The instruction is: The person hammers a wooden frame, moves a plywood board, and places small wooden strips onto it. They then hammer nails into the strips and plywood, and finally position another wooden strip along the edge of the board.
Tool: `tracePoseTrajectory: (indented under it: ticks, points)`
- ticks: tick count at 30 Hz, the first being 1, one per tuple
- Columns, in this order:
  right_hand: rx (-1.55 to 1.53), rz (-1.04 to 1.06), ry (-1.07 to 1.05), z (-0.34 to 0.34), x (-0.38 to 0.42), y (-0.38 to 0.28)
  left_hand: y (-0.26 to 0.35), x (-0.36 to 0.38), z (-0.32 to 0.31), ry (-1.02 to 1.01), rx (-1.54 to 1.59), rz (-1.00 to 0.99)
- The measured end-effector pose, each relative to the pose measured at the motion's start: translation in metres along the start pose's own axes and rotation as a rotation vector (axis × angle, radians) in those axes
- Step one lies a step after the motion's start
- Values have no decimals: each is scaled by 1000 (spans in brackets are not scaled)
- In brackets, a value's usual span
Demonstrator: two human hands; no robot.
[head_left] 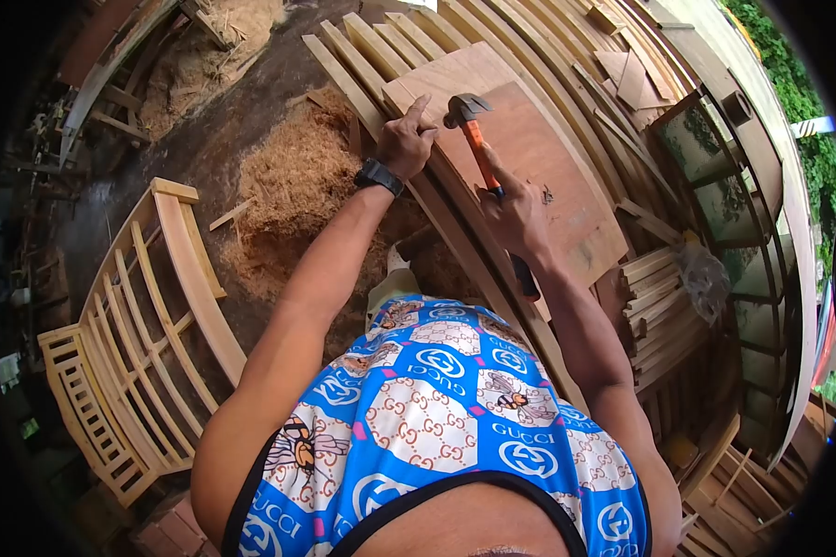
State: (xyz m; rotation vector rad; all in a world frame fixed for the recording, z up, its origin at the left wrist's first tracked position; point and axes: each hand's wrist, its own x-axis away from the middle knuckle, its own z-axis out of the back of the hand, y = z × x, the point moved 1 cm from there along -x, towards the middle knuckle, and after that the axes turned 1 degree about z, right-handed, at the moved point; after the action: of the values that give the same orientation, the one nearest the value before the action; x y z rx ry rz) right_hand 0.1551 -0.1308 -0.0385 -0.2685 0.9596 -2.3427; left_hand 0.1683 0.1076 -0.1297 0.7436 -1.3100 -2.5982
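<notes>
Hammer point(480, 153) lies along our right hand point(518, 213), above or on the plywood board point(567, 139), with its metal head pointing away from us; whether it touches the wood we cannot tell. Our right fingers are clamped around the handle part-way up, with the index stretched along it, a grip that likely suits control over a full swing, since it brings the hand nearer the head. Our left hand point(407, 139) is at the board's near-left edge, its index extended over the corner and the other fingers curled; perhaps this steadies or marks the spot, though we cannot see whether anything is pinched there. The board lies flat across long timber planks point(372, 46), which seem to serve us as a makeshift support at a handy height. Small dark pieces point(547, 195), too tiny to name surely, sit on it just beside our right hand, presumably for easy reach. Wood shavings point(293, 176) cover the floor to our left, near a slatted wooden frame point(172, 316), while a bundle of sticks point(664, 306) lies to our right.
</notes>
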Motion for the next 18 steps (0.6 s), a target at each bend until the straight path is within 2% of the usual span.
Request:
tracePoseTrajectory:
  ticks: [2,4,5,6,10,13,15,16,18]
  points:
    - [-107,-38,105,-4,10,2,2,1,1,10,12,20]
    - [-69,-95,69,-3,18,-2,5,3,1,17,27,37]
    - [-37,-155,36,-4,20,-4,6,5,1,20,83,117]
    - [-35,-154,38,-8,22,-2,6,6,1,23,138,197]
    - [-181,-115,150,-39,27,20,11,12,-7,32,128,209]
    - [-218,-70,218,-47,28,24,10,17,-18,113,37,161]
    - [-207,-54,239,-50,28,28,12,23,-19,342,-320,91]
    - [-230,-42,251,-53,27,30,13,21,-17,342,-319,92]
    - [-253,-34,261,-53,28,28,9,17,-15,80,151,550]
